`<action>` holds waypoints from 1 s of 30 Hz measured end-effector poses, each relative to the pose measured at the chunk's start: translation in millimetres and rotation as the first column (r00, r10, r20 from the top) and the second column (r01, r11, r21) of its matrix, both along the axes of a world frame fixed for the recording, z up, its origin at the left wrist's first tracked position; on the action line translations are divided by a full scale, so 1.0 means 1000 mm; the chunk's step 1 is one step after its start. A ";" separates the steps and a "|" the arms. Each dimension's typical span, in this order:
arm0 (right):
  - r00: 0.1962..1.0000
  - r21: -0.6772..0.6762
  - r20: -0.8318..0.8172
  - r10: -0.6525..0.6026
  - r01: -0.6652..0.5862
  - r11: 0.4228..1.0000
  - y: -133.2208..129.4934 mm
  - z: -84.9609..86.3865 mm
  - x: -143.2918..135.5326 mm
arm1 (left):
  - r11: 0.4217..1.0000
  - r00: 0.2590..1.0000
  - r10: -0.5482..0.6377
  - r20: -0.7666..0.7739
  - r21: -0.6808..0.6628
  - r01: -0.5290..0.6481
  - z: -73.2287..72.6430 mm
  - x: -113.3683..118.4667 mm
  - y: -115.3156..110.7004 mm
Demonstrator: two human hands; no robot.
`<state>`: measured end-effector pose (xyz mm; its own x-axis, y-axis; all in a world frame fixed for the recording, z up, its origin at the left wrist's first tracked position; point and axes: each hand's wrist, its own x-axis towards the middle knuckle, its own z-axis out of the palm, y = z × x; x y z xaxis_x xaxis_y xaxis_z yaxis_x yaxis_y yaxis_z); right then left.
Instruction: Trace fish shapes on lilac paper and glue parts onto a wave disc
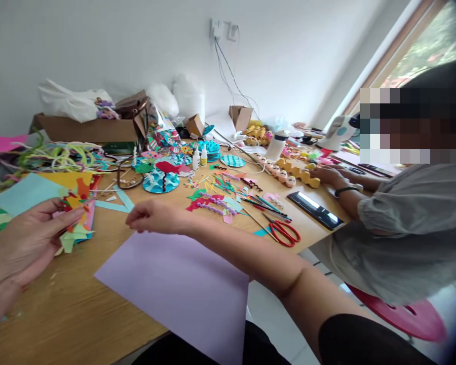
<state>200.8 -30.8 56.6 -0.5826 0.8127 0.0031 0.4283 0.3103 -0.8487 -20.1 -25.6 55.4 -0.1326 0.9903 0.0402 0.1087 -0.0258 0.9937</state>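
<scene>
- Your left hand [41,223] pinched a bunch of cut pieces [76,218] between thumb and fingers, raised above the left part of the desk [79,304]; such small, loose layers could well have slid out if that pinch had eased.
- Your right hand [155,215] was loosely curled at the far edge of the purple sheet [182,289]; whether it had hold of anything could not be told.
- The purple sheet reached past the desk's near edge towards your lap, so a knock from your knee or forearm might have creased it or tipped it off.
- The red scissors [289,234] lay beyond your right forearm, close to the desk's edge on your right; a careless elbow could have sent them down.
- Blue strips [116,205] lay between your hands, where a cut piece, if dropped, might have got mixed in.
- Further off, a purple fuzzy stem [216,205], coloured pens [271,208] and a spotted disc [160,182] crowded the middle, leaving little room to spread out.
- A phone [315,210] lay at the right edge, near a co-worker's hand [327,176].
- A carton [87,129] stood along the back edge.
</scene>
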 end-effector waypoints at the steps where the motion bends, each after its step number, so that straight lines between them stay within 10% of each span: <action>1: 0.998 0.099 0.067 0.001 -0.008 0.995 -0.012 0.000 0.016 | 0.999 1.000 -0.025 0.008 -0.045 0.025 -0.001 0.010 -0.001; 11: 0.906 -0.057 -0.151 -0.397 0.392 0.918 -0.082 -0.020 0.083 | 0.856 0.886 -0.406 0.223 -0.247 0.454 -0.021 0.107 -0.025; 15: 0.879 0.166 -0.008 -0.476 0.471 0.867 -0.087 -0.023 0.100 | 0.785 0.816 -0.517 0.259 -0.238 0.572 -0.023 0.133 -0.033; 18: 0.714 0.417 0.239 -0.658 0.537 0.734 -0.098 -0.027 0.131 | 0.778 0.818 -0.526 0.232 -0.258 0.573 -0.029 0.134 -0.030; 25: 0.180 0.509 0.536 -0.825 0.711 0.486 -0.137 -0.052 0.217 | 0.765 0.846 -0.495 0.200 -0.362 0.533 -0.050 0.119 -0.016; 30: 0.127 0.445 0.640 -0.758 0.743 0.500 -0.147 -0.060 0.241 | 0.753 0.826 -0.537 0.172 -0.343 0.561 -0.059 0.128 -0.018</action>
<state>442.2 -177.5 -3.4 0.5274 0.8496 -0.0087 0.8429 -0.5245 -0.1198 108.1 -43.7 -3.3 0.4484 0.8327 -0.3250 0.1292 0.2994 0.9453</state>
